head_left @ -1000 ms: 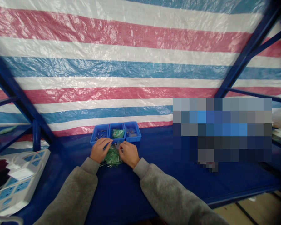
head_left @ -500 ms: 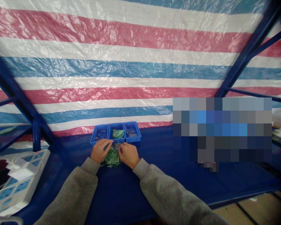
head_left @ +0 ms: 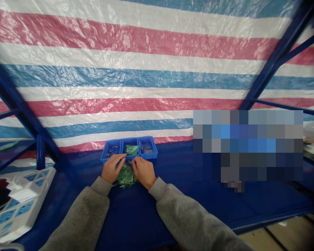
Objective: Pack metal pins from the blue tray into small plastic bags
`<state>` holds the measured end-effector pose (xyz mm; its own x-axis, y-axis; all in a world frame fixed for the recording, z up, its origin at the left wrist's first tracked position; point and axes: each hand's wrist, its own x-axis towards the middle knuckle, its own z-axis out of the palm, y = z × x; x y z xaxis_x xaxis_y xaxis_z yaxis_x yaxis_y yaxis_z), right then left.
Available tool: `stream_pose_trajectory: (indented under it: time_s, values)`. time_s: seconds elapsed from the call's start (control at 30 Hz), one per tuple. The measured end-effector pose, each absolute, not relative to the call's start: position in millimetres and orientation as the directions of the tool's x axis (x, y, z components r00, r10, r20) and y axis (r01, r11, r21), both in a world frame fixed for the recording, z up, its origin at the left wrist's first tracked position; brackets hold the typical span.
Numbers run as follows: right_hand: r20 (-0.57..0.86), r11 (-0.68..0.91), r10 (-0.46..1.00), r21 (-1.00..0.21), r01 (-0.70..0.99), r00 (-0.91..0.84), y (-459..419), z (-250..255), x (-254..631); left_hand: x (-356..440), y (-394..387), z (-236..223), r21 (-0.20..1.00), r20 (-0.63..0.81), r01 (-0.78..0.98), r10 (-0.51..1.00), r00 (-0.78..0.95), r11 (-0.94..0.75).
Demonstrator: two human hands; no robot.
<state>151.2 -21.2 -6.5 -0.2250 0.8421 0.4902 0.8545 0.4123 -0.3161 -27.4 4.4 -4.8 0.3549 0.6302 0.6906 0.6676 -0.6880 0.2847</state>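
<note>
Because the left hand (head_left: 111,168), fingers apart, and right hand (head_left: 144,171), grip unclear, crowd the green pile (head_left: 126,176), nudges could scatter it.

Inspected: striped sheet (head_left: 146,76), woven plastic, glossy, creased. Surface (head_left: 136,219) smooth, faint sheen. Bins (head_left: 150,156), smooth plastic. Green heap (head_left: 126,176) shiny, plastic-looking. Thin pieces (head_left: 109,151) in left bin, metallic. Sleeves (head_left: 78,216), matt cloth. Frame (head_left: 270,66), apparently painted metal. Power strip (head_left: 28,218), smooth plastic.
</note>
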Motion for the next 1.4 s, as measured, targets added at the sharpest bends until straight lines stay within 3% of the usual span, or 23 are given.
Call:
stream_pose_trajectory:
  time_s: [0.27, 0.43, 0.6, 0.77, 0.9, 1.13, 1.4]
  values:
    - [0.617, 0.468, 0.786, -0.568, 0.677, -0.026, -14, -15, 156, -18, 0, -5, 0.428, 0.600, 0.636, 0.728, 0.332, -0.642]
    - [0.627, 0.526, 0.778, -0.674, 0.518, 0.025, -12, -20, 153, -14, -1, -6, 0.550, 0.570, 0.610, 0.790, 0.224, -0.570]
    - [0.627, 0.553, 0.777, -0.715, 0.428, 0.044, -13, -20, 152, -12, 0, -6, 0.681, 0.547, 0.494, 0.824, 0.147, -0.540]
    - [0.666, 0.606, 0.745, -0.689, 0.397, 0.019, -14, -18, 151, -12, 0, -9, 0.732, 0.521, 0.443, 0.844, 0.127, -0.518]
    - [0.663, 0.605, 0.748, -0.701, 0.378, 0.034, -13, -17, 151, -13, 0, -9, 0.748, 0.503, 0.428, 0.854, 0.135, -0.508]
    - [0.594, 0.525, 0.769, -0.798, 0.295, 0.238, -11, -12, 156, -17, 2, -10, 0.718, 0.522, 0.444, 0.836, 0.167, -0.536]
    - [0.581, 0.546, 0.791, -0.812, 0.207, 0.191, -14, -10, 153, -14, -1, -4, 0.540, 0.585, 0.605, 0.778, 0.231, -0.585]
